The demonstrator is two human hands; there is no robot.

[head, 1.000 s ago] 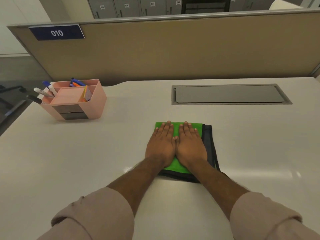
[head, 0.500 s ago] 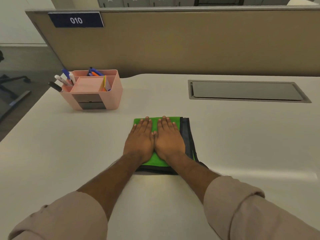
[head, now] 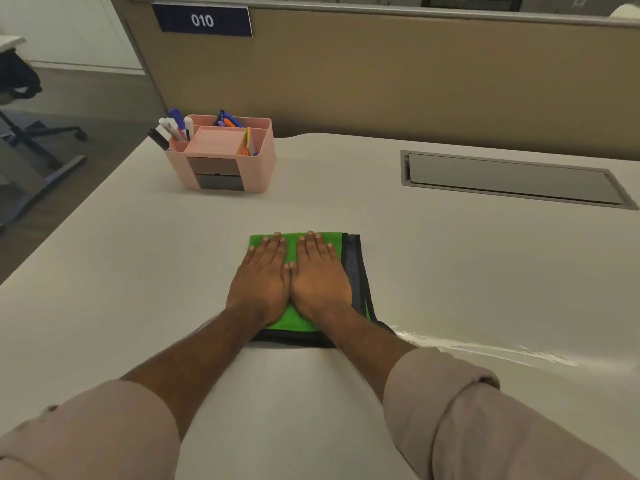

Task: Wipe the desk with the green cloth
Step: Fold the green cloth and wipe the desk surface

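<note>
A pale, smooth desk (head: 450, 271) is seen from above, closed off at its far edge by a tan partition (head: 398, 74) that carries a dark blue plate marked "010" (head: 202, 20). A grey rectangular hatch (head: 512, 180) is set flush into the desk surface at the far right. A pink desk organiser (head: 225, 157) is placed near the far left corner; pens and markers (head: 175, 128) are held upright or leaning in its compartments, and coloured sticky notes are tucked into a right-hand slot. Part of an office chair base is visible on the floor beyond the left edge.

The green cloth (head: 294, 320) is located at the centre of the desk, folded flat, with a darker grey layer (head: 353, 268) exposed along its right and near edges. The left hand (head: 261, 282) and the right hand (head: 320, 280) are laid palm-down on the cloth, side by side and touching at the thumbs, fingers extended and pointing away from the person. Nothing is grasped by either hand; the cloth is merely pressed flat beneath the open palms. Both forearms are bare, with beige sleeves (head: 485, 420) rolled up above them. A streak of glare is noted on the desk just right of the cloth
</note>
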